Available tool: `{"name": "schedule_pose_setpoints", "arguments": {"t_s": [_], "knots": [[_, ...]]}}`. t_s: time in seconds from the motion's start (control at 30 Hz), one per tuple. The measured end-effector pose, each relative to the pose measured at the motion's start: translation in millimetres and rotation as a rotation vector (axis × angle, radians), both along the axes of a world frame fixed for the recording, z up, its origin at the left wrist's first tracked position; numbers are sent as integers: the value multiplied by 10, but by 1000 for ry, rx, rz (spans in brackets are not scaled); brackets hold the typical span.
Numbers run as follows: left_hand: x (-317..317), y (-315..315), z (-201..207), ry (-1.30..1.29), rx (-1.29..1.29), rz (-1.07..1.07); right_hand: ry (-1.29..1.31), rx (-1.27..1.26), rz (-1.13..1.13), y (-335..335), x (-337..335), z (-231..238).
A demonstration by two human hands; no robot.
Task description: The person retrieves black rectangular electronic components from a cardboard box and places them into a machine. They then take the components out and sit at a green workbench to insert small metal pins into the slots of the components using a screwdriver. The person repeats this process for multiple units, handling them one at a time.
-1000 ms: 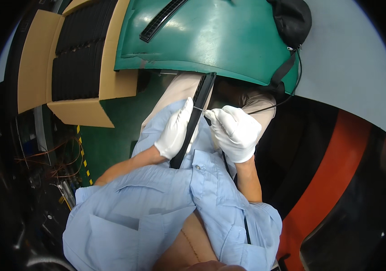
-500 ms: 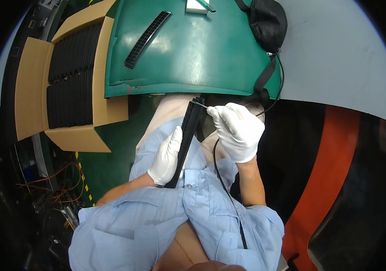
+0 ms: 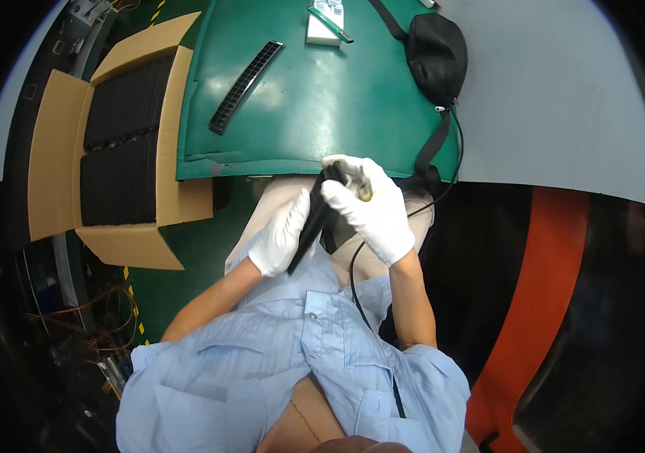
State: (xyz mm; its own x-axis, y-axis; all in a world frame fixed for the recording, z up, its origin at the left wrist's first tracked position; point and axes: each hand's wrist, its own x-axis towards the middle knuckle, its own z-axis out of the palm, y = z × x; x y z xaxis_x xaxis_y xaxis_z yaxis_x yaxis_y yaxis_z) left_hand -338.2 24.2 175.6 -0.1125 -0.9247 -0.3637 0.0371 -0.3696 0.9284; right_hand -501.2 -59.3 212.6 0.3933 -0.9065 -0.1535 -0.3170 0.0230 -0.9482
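Black strip (image 3: 311, 233), gripped at two points.
I see left hand (image 3: 281, 240) grasping its side, right hand (image 3: 377, 217) its far end, yellowish piece (image 3: 366, 194) inside.

Noted on table (image 3: 322, 113): slotted strip (image 3: 241, 96) at left, small box (image 3: 318, 34) farther back, pouch (image 3: 437, 60) at right edge. Left of table: open carton (image 3: 170, 136). Before table: held bar (image 3: 310, 234).

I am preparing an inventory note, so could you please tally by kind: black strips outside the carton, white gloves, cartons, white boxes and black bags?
Strips: 2 (lying strip, held strip)
Gloves: 2 (left glove, right glove)
Carton: 1
White box: 1
Bag: 1
Total: 7
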Motion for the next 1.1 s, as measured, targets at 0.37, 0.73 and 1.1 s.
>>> {"name": "schedule_pose_setpoints", "arguments": {"t_s": [0.37, 0.73, 1.1], "knots": [[-122, -69, 140, 115, -160, 302, 274, -791, 276, 167, -136, 167], [-210, 20, -28, 157, -155, 216, 420, -946, 495, 375, -373, 242], [-314, 152, 36, 198, -35, 168, 501, -857, 413, 261, -360, 287]]}}
